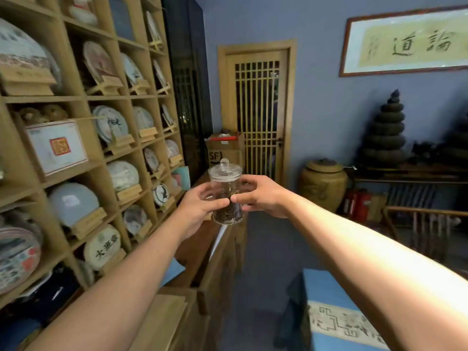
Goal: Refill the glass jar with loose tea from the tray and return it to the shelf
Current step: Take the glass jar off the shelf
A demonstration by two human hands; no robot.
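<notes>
A clear glass jar [226, 184] with a knobbed glass lid is held upright in mid-air at arm's length. Dark loose tea fills roughly its lower half. My left hand [200, 209] grips it from the left, and my right hand [263, 196] grips it from the right, thumb tips nearly meeting on the front. The wooden shelf [76, 97] with its compartments stands to the left of the jar. No tray is in view.
The shelf holds several wrapped round tea cakes on small stands. A long wooden counter [202, 252] runs below the jar. Ahead are a lattice door [255, 110] and a cardboard box [225, 150]. A clay urn [321, 186] and a blue-clothed table [336, 312] stand at right.
</notes>
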